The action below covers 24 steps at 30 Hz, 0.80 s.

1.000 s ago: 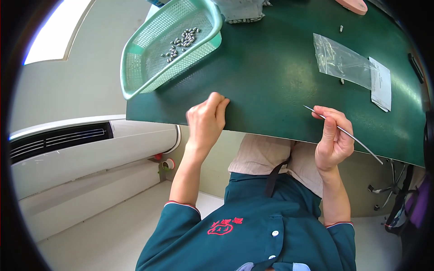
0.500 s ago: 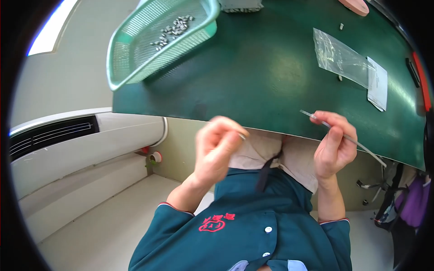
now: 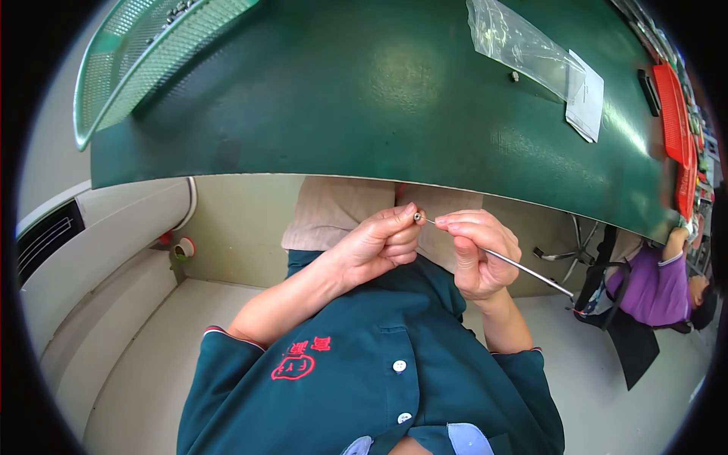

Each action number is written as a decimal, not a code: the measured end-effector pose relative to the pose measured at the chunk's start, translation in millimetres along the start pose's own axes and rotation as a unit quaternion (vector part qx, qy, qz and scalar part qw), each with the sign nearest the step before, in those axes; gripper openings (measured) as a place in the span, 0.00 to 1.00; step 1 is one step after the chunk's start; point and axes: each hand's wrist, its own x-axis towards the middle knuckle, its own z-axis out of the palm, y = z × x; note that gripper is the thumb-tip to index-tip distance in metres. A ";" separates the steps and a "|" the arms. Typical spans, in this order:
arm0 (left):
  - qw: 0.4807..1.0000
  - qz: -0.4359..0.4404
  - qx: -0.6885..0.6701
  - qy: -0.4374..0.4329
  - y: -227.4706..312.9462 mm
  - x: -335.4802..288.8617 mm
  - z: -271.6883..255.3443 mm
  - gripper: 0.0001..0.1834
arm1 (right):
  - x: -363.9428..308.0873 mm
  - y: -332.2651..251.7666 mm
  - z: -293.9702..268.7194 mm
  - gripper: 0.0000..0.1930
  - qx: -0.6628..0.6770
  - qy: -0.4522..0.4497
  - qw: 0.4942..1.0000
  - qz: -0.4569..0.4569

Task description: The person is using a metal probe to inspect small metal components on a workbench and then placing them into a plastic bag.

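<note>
Here, the bead sits pinched in the left hand, in open room off the near edge of the table. The right hand pinches the rod, tip pointing left toward the bead, long axis slanting near and right.

A small, round, silvery metal piece sits pinched at the fingertips of the left hand, a dark spot showing in the middle of its end. A slim, straight, grey metal rod lies aslant in the fingers of the right hand, its thin tip right at the piece, its thicker end lower and to the right; whether the tip enters the piece is too small to tell
</note>
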 end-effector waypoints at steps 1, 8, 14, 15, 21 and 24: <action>1.000 0.000 -0.009 -0.005 -3.0 3.2 -2.2 0.12 | -2.8 -0.7 -2.0 0.05 -0.018 -0.015 1.000 0.006; 0.997 -0.073 -0.014 -0.005 -24.1 24.2 -8.4 0.12 | -26.6 -1.7 -18.4 0.05 -0.100 -0.028 0.994 0.026; 0.995 -0.099 0.002 0.010 -25.3 28.6 -8.3 0.11 | -35.7 -5.3 -22.7 0.04 -0.164 -0.024 0.985 0.043; 0.995 -0.101 0.006 0.012 -25.1 29.4 -8.6 0.11 | -35.9 -6.3 -23.1 0.03 -0.170 -0.026 0.984 0.046; 0.994 -0.107 -0.006 0.012 -23.1 31.2 -12.9 0.10 | -33.1 -6.8 -22.1 0.04 -0.190 -0.050 0.979 0.059; 0.994 -0.109 -0.019 0.006 -22.2 31.4 -16.2 0.10 | -28.0 -7.4 -19.1 0.04 -0.195 -0.065 0.977 0.064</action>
